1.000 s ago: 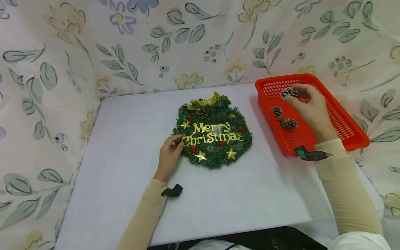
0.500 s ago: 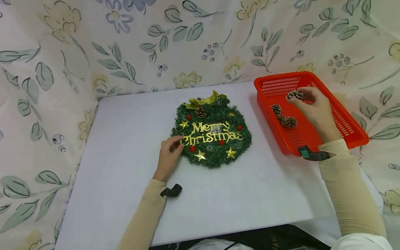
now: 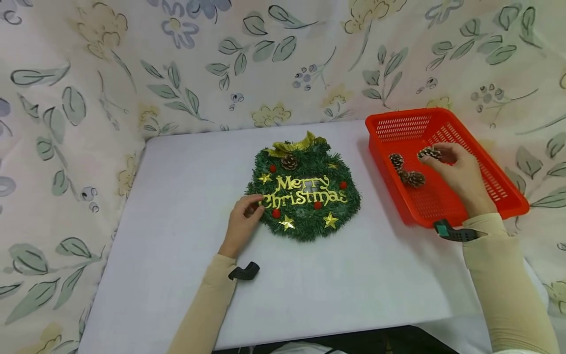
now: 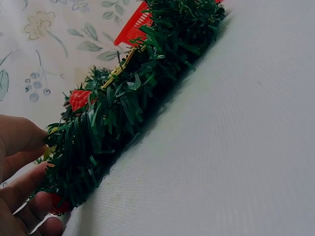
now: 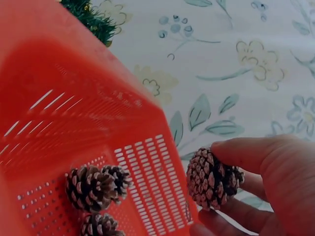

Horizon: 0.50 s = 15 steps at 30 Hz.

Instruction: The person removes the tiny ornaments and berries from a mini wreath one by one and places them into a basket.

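Observation:
A green Christmas wreath (image 3: pixel 305 191) with gold "Merry Christmas" lettering, stars, red berries and one pine cone lies flat on the white table (image 3: pixel 177 246). My left hand (image 3: pixel 244 220) pinches the wreath's left edge (image 4: pixel 93 142), thumb on top and fingers under the needles. My right hand (image 3: pixel 455 169) is over the red basket (image 3: pixel 508 196) and holds a white-tipped pine cone (image 3: pixel 429 153) (image 5: pixel 212 179) between thumb and fingers, above the basket floor. Three more pine cones (image 3: pixel 407 172) (image 5: pixel 93 189) lie in the basket.
A floral cloth (image 3: pixel 177 73) hangs behind and beside the table. The red basket sits at the table's back right corner. Bare tabletop lies in front of and left of the wreath.
My right hand has carried the pine cone to the right and towards me within the basket. The left hand has stayed on the wreath's edge.

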Available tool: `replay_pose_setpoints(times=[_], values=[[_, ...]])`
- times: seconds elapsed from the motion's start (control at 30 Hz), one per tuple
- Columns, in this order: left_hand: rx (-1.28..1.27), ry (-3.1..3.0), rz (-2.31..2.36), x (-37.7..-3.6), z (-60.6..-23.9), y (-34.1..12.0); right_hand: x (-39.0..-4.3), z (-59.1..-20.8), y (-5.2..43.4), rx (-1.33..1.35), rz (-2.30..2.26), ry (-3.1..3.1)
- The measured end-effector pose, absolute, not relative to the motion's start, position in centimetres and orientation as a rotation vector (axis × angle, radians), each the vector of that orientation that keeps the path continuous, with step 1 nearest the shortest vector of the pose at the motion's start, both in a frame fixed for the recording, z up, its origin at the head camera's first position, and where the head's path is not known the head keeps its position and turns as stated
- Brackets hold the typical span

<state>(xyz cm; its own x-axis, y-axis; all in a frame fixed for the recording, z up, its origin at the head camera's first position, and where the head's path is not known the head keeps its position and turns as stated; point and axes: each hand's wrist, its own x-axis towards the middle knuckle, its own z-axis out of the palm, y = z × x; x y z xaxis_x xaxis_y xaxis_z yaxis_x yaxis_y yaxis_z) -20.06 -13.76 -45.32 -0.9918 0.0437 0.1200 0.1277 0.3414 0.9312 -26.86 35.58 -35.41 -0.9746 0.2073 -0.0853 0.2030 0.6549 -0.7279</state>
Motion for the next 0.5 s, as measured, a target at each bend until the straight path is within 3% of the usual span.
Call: replay_pose_setpoints(times=[0.5], values=[[-0.186, -2.531, -1.732, -20.6, -46.7, -14.2, -26.1, -37.3, 35.8, -0.192, 1.163, -3.087]])
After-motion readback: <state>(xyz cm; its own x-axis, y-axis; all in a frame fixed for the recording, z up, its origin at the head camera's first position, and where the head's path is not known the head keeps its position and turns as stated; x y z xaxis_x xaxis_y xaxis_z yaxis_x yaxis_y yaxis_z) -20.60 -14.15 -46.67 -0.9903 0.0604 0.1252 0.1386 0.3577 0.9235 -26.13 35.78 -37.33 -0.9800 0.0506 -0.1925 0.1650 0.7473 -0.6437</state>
